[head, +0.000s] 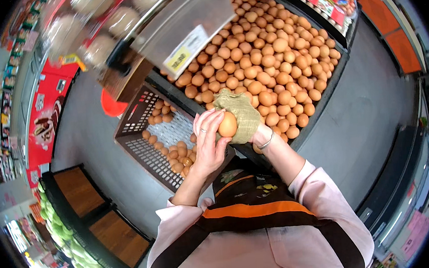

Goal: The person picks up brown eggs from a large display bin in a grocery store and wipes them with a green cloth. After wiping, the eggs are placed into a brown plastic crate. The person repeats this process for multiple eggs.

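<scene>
Between my two hands, over the near edge of the display bin, is a brown egg (pixel 227 125). My left hand (pixel 209 140), with a ring on one finger, has its fingers and thumb around the egg's left side. An olive-green cloth (pixel 240 113) covers my right hand (pixel 253 129) and lies against the egg's right side; the fingers under it are hidden. Loose brown eggs (pixel 268 61) fill the black display bin (pixel 318 121) beyond my hands. To the left, a brown plastic crate (pixel 147 157) holds more eggs (pixel 180 155) on a pale, patterned bottom.
A clear plastic panel with a price tag (pixel 188 50) stands over the bin's left side. Wrapped round goods (pixel 100 48) sit on a shelf at upper left. A red plastic vessel (pixel 112 103) is behind the crate. Green vegetables (pixel 73 248) lie on a stand at lower left.
</scene>
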Demonstrator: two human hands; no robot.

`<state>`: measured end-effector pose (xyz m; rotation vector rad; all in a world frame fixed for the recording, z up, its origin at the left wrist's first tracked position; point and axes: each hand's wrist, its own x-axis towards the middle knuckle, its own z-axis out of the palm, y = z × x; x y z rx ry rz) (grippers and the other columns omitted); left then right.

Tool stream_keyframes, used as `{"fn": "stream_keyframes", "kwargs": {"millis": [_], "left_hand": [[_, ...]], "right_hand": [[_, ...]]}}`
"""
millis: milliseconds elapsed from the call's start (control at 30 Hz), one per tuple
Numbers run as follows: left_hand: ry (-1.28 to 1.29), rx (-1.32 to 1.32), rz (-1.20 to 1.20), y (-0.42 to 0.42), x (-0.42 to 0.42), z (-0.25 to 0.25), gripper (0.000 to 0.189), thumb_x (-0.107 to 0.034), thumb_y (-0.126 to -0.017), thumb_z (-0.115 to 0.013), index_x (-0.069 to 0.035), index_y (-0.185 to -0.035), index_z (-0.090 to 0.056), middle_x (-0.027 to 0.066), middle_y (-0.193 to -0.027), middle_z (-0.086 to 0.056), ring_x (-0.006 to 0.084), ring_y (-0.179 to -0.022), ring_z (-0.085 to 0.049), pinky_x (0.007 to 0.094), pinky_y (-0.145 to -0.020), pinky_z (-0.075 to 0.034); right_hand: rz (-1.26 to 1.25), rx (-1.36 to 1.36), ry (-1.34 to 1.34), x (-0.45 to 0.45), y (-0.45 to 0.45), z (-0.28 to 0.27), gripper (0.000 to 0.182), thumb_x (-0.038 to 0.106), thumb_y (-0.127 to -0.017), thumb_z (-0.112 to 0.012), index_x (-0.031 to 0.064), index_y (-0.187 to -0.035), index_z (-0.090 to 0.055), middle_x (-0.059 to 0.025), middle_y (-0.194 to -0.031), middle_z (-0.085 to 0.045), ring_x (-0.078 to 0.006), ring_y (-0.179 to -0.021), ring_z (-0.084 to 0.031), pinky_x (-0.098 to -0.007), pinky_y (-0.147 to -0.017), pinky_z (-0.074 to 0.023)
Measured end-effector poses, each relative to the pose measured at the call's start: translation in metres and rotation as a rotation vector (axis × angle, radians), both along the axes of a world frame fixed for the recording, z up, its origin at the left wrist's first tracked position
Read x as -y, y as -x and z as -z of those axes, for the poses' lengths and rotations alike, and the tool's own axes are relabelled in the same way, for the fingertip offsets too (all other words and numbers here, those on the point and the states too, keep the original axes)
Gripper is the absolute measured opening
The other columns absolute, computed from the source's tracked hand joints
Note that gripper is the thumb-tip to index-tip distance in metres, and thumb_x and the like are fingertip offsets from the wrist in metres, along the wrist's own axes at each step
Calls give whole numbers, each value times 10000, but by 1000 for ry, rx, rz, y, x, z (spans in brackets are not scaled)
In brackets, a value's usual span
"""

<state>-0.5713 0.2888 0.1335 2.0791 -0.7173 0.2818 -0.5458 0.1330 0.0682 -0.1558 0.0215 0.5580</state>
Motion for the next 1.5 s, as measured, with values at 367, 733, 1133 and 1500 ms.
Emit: {"fn": "stream_keyframes", "kwargs": {"millis": [367,733,1133,1500], "left_hand": [[323,-229,-43,-4,30,6,501,-231,-954,-512,35,-1361,-393,184,-1352,-422,282,-1277,-390,395,-1076,-296],[888,-568,-10,8,55,-2,558,-296,-991,-466,32,-1411,-300,160,-1378,-436,245,-1251,-445,364,-1073,-331],[992,-838,52,-5,72,-6,527,-357,-1006,-411,21,-1371,-375,130,-1353,-473,219,-1235,-464,354,-1050,-366],[842,-848,98,-170,136,12,539,-372,-994,-454,39,-1337,-392,130,-1351,-455,212,-1255,-427,369,-1091,-309]], "right_hand": [[341,272,696,-14,31,7,532,138,-920,-590,41,-1383,-347,-87,-1346,-448,-188,-1231,-449,-331,-1049,-374],[478,278,908,-30,42,-23,469,250,-947,-543,54,-1348,-401,-111,-1338,-456,-237,-1229,-450,-371,-1046,-359],[552,301,1188,-17,35,4,489,292,-917,-577,47,-1317,-436,-120,-1313,-474,-252,-1194,-467,-383,-1041,-355],[492,-98,336,70,27,-11,296,230,-977,-477,50,-1212,-498,-105,-930,-656,-167,-853,-629,-258,-721,-517]]}}
